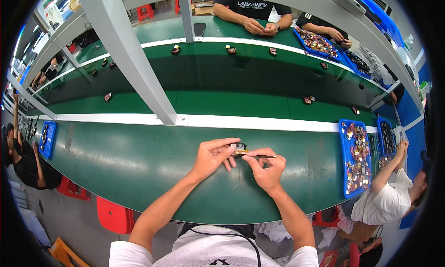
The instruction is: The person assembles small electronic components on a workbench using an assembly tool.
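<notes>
Just above the green bench top, my left hand (211,158) holds a small black casing (239,146) between thumb and fingers. Inside the casing sit silvery and yellowish parts too small to make out. My right hand (267,170) is closed in a pinch on a thin dark tool like tweezers or a pick (265,156). The tool's tip end reaches toward the casing's lower right edge, though my fingers partly hide it.
Blue trays hold many small colourful parts (358,160) and black pieces (386,136) at right. A white rail (250,123) and grey post (134,68) border a green conveyor belt with scattered small assemblies (308,100). Co-workers sit across, left and right.
</notes>
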Demonstrator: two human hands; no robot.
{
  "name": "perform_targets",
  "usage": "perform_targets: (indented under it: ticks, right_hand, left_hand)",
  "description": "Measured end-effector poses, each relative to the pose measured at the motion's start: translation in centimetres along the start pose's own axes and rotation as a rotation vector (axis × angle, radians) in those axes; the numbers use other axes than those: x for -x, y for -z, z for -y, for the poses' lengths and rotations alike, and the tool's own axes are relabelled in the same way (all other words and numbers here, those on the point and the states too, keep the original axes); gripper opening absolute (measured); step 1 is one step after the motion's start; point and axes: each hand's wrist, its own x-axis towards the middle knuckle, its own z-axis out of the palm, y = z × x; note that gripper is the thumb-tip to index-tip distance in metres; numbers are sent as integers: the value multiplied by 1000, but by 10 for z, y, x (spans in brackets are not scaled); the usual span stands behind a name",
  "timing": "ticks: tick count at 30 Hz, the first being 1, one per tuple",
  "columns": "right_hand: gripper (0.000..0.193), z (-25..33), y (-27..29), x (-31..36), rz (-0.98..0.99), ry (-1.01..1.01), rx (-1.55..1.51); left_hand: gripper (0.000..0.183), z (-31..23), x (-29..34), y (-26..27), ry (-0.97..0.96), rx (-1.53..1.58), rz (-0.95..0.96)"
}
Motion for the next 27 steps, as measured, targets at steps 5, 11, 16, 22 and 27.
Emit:
perform_targets:
  ticks: [5,11,16,22,27]
  right_hand:
    - [11,-2,2,0,-2,-17,-49]
    - [13,1,5,-2,32,46,-3]
    - [14,9,7,-3,38,73,0]
    - [13,13,8,-2,33,-82,-129]
    - [14,13,1,-1,50,-34,-97]
  left_hand:
    - [29,0,2,-4,-18,-2,-20]
    - [27,-4,5,-4,-80,-59,-18]
    - [27,-19,6,-8,-45,-80,-6]
    - [27,-38,15,-16,37,-155,-62]
    - [27,-43,19,-12,121,-153,-112]
